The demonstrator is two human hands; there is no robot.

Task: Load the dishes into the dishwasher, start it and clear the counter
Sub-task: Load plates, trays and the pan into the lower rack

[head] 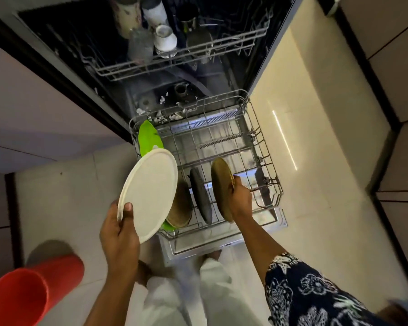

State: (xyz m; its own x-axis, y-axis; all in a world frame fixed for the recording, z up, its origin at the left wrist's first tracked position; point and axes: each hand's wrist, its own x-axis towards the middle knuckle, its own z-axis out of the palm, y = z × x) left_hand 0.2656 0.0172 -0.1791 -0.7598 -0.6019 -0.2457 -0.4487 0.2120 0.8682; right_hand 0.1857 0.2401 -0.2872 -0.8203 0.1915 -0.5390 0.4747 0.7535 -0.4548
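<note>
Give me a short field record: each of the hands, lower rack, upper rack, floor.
left hand: grips white plate by its rim, over the rack's left side
right hand: holds olive-brown plate on edge in the lower rack
lower rack: pulled out; dark grey plate, brown dish and green plate stand in it
upper rack: white cups; other items blurred
floor: red bin at left

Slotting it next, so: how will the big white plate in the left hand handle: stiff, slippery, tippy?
Probably stiff: the white plate looks flat and unbent though the left hand grips only its rim. Its smooth face may be slippery. On edge in the lower rack it could roll or lean unless slotted between the wires.
</note>
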